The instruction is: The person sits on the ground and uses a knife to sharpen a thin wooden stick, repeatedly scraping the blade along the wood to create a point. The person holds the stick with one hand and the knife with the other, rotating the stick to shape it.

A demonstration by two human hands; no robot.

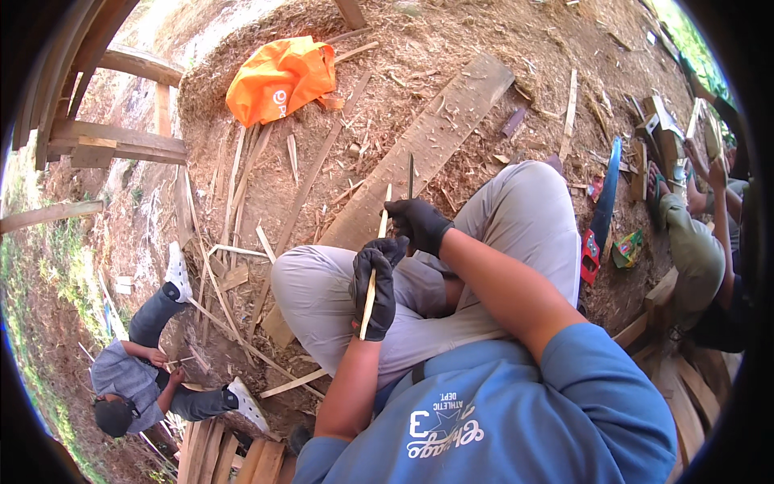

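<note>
My left hand (374, 289), in a black glove, is closed around a thin pale wooden stick (368, 310). The stick slants upward, its lower end resting across the palm side and its tip rising past the fingers. Just right of it, my right hand (419, 224), also gloved in black, grips a knife (410, 173). The narrow dark blade points away from me, beside the stick's upper end; a small gap shows between them. The knife's handle is hidden in my fist. Both hands are above my crossed legs, over a broad wooden plank (435, 121) on the ground.
An orange bag (282, 79) lies at the far left. A handsaw (603, 206) with a red handle is right of my knee. Wood strips (242, 177) and shavings litter the ground. One person (145, 371) sits at left, another (697, 230) at right. Timber framing (121, 141) stands upper left.
</note>
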